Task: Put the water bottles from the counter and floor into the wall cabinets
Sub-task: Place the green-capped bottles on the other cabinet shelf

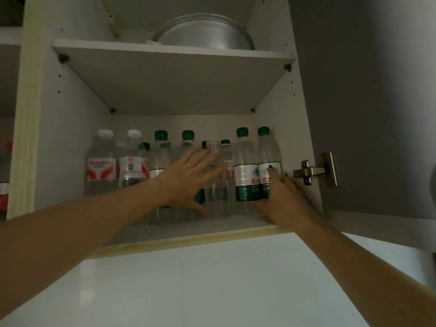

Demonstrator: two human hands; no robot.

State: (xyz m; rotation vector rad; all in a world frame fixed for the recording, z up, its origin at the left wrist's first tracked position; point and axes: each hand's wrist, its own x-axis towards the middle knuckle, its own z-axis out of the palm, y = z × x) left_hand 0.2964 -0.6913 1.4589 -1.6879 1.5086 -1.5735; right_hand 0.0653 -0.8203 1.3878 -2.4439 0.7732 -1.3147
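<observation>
Water bottles [245, 166] stand upright on the cabinet's lower shelf [212, 228]. Left hand [188, 178], fingers spread, presses bottles mid-shelf; right hand [286, 197] wraps the rightmost bottle [269, 159].

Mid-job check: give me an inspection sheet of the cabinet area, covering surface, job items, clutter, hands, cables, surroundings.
Surface: lower shelf of the open wall cabinet, front strip bare.
Job's things: green-capped bottles and white-capped bottles upright in rows.
Clutter: clear uncapped bottle among them.
Grip: left hand open, fingers spread against the bottles; right hand touches the rightmost bottle, hold unclear.
Cables: nothing seen.
Surroundings: metal pan on the upper shelf; door hinge; white tiles below.
</observation>
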